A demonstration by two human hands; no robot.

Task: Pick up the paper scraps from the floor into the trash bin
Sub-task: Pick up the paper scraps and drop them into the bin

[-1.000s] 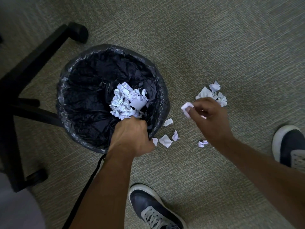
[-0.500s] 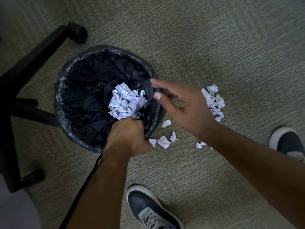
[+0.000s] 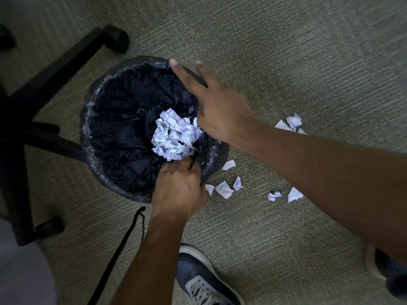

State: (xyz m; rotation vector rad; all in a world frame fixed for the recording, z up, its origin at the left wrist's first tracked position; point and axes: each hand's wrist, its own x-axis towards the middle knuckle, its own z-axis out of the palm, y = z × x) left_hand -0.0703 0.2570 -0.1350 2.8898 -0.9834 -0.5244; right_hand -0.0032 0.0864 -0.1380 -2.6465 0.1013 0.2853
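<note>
A round trash bin [image 3: 99, 119] lined with a black bag stands on the carpet, with a heap of crumpled white paper scraps [image 3: 176, 135] inside near its right wall. My left hand [image 3: 179, 188] grips the bin's near rim and bag. My right hand [image 3: 215, 102] hovers over the bin's right rim with fingers spread straight and nothing in it. Several white scraps [image 3: 224, 189] lie on the floor right of the bin. Two more scraps [image 3: 284, 195] lie further right, and a small pile [image 3: 290, 123] shows behind my right forearm.
A black office chair base [image 3: 44, 84] with castors stands left of the bin. A black cord [image 3: 123, 249] runs down beside my left forearm. My shoes [image 3: 204, 280] are on the carpet at the bottom and at the lower right edge.
My right hand carried a pinched scrap from the floor leftwards to the bin, opened, and now reaches further over the rim, empty. My left hand stayed on the rim.
</note>
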